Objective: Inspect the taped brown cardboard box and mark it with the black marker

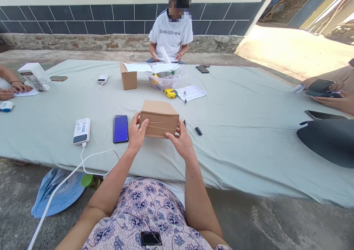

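Observation:
Between my two hands is a brown cardboard box [159, 122], tilted a little, with thin lines marked across the side facing me. My left hand [137, 129] grips its left end, thumb on the near face and fingers round the edge. At the lower right corner my right hand [181, 139] holds it, the thumb along the bottom edge. Close to the right hand lie a black pen cap [198, 131] or similar small black piece, and a dark pen partly hidden behind my fingers. A phone with a blue screen [121, 129] rests beside my left hand.
A white power bank [82, 131] with a cable lies left. Farther back are another cardboard box [128, 79], a clear plastic basin [168, 82], a yellow tape measure [170, 93] and a written sheet [192, 94]. People sit across and at both sides; a black cap [329, 141] lies right.

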### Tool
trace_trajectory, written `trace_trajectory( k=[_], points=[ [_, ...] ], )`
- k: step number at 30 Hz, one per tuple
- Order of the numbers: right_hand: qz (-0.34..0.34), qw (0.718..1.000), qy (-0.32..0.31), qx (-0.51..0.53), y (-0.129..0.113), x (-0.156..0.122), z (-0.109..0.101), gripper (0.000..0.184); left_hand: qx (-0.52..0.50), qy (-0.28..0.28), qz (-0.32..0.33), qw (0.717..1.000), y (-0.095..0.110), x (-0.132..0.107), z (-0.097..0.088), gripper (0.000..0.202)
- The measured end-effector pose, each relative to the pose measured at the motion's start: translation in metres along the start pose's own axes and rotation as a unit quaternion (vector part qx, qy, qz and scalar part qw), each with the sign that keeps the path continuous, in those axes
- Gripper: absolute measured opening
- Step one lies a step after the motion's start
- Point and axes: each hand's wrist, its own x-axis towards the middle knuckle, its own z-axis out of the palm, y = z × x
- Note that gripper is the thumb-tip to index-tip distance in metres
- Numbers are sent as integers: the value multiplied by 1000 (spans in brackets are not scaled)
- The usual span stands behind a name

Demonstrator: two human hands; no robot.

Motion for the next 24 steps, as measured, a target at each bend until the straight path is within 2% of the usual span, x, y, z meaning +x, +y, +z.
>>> trace_trajectory(
  k=[3, 8, 13, 16, 19, 22, 24],
  points=[
    [6, 999, 25, -37, 18, 11, 12, 81, 41, -9, -18, 999, -21, 5, 3, 57],
    [16, 994, 70, -82, 35, 30, 26, 73, 11, -19, -34, 999, -52, 18, 14, 58],
    [32, 995, 76, -61, 43, 41, 30, 75, -4, -32, -19, 999, -65, 25, 17, 52],
    [52, 994, 90, -45, 47, 36, 25, 76, 19, -9, -13, 1000, -63, 22, 4, 54],
    [67, 990, 117, -37, 48, 26, 15, 70, 69, 48, 1, 996, -56, 19, -21, 55],
    [75, 985, 152, -30, 46, 17, 5, 65, 131, 111, 14, 985, -45, 18, -48, 55],
    [73, 982, 170, -21, 42, 14, 1, 63, 204, 135, 0, 970, -38, 17, -62, 59]
  ],
)
